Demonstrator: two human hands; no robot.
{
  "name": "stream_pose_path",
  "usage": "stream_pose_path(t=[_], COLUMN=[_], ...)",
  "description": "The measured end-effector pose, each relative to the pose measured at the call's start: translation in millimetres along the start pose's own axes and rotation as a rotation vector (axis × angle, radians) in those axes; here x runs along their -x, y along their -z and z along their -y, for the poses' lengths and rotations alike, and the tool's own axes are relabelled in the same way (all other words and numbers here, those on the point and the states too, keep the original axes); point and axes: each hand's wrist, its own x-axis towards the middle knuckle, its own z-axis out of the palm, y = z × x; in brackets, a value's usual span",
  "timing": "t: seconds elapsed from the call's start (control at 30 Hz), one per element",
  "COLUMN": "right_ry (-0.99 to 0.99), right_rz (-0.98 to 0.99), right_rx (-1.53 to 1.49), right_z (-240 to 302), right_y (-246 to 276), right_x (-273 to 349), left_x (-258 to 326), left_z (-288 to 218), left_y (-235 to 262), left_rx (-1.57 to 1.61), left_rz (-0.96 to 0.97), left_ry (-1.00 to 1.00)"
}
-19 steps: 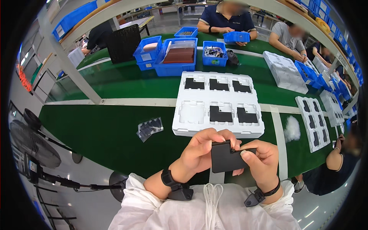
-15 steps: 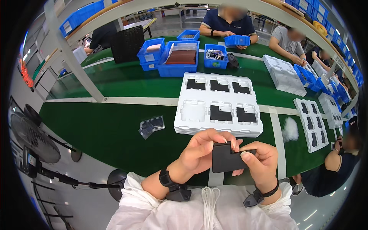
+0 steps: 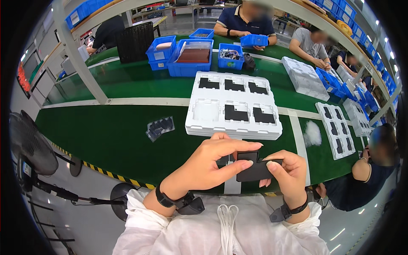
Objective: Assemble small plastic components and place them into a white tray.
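A flat black L-shaped part (image 3: 253,173) is held up between my two hands, in front of the green table's near edge. My left hand (image 3: 204,163) pinches its left side, thumb on the near face and forefinger along the top edge. My right hand (image 3: 290,173) grips the other end, with the thumb pressed on the face and the fingers behind, partly hidden. Just beyond stands a stack of white moulded trays (image 3: 231,133). Several similar black parts (image 3: 236,113) lie in the top tray's pockets, while its near left pocket is empty.
A clear bag of dark pieces (image 3: 160,128) lies left of the trays. Blue bins (image 3: 190,70) stand behind them. White fluffy material (image 3: 312,134) and another tray (image 3: 332,151) are on the right. A fan (image 3: 32,144) stands at left; co-workers sit around the table.
My left hand has shifted its grip, the forefinger now stretched along the top of the black part. The view has moved slightly, so the table things sit higher and farther left.
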Motion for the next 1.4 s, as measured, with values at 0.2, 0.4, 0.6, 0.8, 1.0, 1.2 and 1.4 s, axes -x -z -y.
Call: stream_pose_path(t=[0.2,0.4,0.6,0.8,1.0,1.2,1.4], right_ry=[0.060,-0.143,-0.039,-0.155,-0.155,-0.245,0.164], right_rz=[0.231,0.442,0.585,0.396,0.313,0.236,0.395], right_rx=[-0.351,-0.772,-1.121,-1.019,-1.051,-0.492,0.636], right_z=[-30,-58,-99,-114,-133,-117,-113], right_y=[11,-10,-8,4,26,56,61], right_x=[1,2,0,-1,-6,-21,-32], left_x=[8,12,15,25,27,41,40], left_z=[-4,-4,10,50,87,113,116], left_y=[-3,-11,-14,3,18,1,10], left_rx=[0.076,0.114,0.052,0.332,-0.251,-0.526,-0.521], left_rz=[-0.033,-0.017,0.031,0.034,0.616,0.722,0.786], left_ry=[-0.001,-0.006,0.021,0.234,0.132,0.038,0.065])
